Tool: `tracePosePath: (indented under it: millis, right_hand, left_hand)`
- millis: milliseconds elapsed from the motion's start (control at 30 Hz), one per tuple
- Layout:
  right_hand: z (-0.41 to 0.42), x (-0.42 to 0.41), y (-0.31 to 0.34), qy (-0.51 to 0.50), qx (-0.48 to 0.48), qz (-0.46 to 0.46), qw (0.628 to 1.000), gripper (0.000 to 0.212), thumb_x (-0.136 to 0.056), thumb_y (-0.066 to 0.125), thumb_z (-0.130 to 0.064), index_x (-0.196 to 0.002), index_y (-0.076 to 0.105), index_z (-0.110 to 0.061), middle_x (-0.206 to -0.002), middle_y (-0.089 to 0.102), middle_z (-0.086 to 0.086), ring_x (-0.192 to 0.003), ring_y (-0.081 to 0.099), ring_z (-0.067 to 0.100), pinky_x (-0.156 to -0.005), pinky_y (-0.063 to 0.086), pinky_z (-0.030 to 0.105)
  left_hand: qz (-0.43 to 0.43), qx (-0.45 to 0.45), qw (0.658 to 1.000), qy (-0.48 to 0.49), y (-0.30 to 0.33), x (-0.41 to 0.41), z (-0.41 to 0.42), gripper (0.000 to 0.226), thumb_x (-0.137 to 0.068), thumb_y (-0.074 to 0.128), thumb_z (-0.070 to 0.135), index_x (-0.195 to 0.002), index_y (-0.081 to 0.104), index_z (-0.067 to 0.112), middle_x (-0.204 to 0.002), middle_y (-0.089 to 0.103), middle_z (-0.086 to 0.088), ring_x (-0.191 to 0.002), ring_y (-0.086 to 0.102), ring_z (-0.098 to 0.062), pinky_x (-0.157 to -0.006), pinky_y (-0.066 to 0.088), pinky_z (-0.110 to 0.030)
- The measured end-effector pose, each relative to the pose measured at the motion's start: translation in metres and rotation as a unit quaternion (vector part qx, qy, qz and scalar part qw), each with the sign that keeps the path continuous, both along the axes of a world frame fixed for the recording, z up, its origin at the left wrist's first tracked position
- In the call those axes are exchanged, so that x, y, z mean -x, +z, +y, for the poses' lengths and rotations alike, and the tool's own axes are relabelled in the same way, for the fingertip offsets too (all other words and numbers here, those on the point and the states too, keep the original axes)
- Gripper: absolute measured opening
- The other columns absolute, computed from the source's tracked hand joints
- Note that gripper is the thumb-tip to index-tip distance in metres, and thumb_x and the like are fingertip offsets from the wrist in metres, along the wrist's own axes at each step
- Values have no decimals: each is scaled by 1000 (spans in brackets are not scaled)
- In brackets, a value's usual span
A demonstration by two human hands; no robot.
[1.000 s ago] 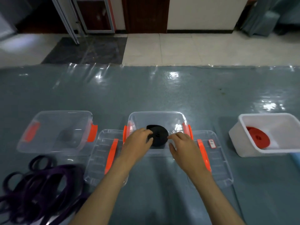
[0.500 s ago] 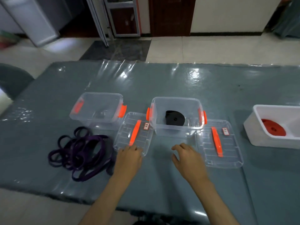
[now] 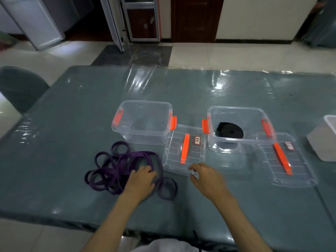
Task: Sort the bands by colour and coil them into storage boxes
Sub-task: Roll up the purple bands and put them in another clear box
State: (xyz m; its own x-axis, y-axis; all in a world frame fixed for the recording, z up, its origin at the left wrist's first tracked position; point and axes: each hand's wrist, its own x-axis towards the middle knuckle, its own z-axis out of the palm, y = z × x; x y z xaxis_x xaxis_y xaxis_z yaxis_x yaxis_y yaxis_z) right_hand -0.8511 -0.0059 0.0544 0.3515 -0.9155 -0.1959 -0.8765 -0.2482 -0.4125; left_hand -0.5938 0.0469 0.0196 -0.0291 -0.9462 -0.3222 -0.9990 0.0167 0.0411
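Purple bands (image 3: 118, 168) tangled, two clear boxes (image 3: 143, 122), two lids (image 3: 184, 150), both hands (image 3: 141, 180)

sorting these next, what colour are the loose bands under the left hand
Purple, seen in the head view: the loose bands under the left hand.

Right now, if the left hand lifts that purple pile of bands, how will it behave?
Probably floppy: the purple bands lie in loose, overlapping loops. Likely to snag and come up together, since they look tangled. The left hand rests on them, grip unclear.
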Motion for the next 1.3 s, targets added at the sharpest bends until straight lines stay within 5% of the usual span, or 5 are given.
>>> tracePosePath:
  millis: [333,633,867,1067,1300]
  right_hand:
    - [28,-97,-95,18,-176,157,972,132,-75,84,-57,-167,-7,-32,-162,28,11,-147,37,35,-114,42,48]
    - [27,-107,-78,-98,-81,-70,989,59,-81,85,-31,-132,56,-21,-116,73,1,-100,71,26,-87,58,41]
    - [1,-109,-4,-96,27,-218,971,53,-78,82,9,-95,70,-41,-95,72,-14,-85,67,6,-80,60,25]
    - [-16,-131,58,-17,94,-289,953,44,-75,84,9,-88,75,-33,-92,74,-11,-86,70,10,-80,58,27]
    - [-34,-149,107,-30,192,-299,934,40,-78,89,-8,-96,75,-40,-94,72,-22,-89,61,9,-74,43,12]
  left_hand:
    - [16,-81,989,-123,-42,-121,7,73,-91,72,24,-154,40,42,-166,32,-1,-159,16,-24,-127,10,-54]
    - [71,35,996,-49,-37,-147,3,68,-91,70,19,-150,46,44,-149,50,10,-133,56,-19,-119,31,-46]
    - [160,-81,983,-31,-7,-147,-7,101,-85,80,35,-164,16,46,-173,9,-3,-160,13,-31,-130,9,-53]
    - [546,-41,837,-8,57,-110,-33,67,-94,74,50,-152,42,50,-156,46,20,-143,43,4,-118,39,-29]
    - [663,92,742,32,109,-95,-61,20,-91,82,23,-107,75,35,-111,79,7,-107,74,-10,-96,55,-22]
